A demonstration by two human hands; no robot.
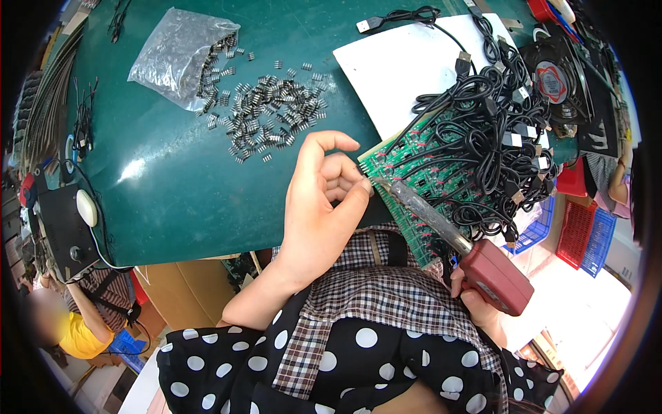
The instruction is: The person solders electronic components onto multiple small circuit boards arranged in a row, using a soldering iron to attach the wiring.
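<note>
A soldering iron (pixel 493 276) with a dark red handle and a long metal barrel is gripped in my right hand (pixel 479 307). The handle partly covers that hand. Its tip meets the left edge of a green circuit board panel (pixel 407 221) with many black cables attached. At that same edge, my left hand (pixel 321 200) is closed, its thumb and curled fingers drawn together beside the tip. Whatever the fingertips pinch is too small to make out. Small black pin headers (pixel 272 114) lie in a loose pile beyond my left hand.
More pin headers spill from a clear plastic bag (pixel 183 58). Coiled black USB cables (pixel 493 131) heap over the panel and a white board (pixel 386 69). A round fan-like device (pixel 552 83) stands at the far right. A black control box (pixel 65 228) sits at the left edge.
</note>
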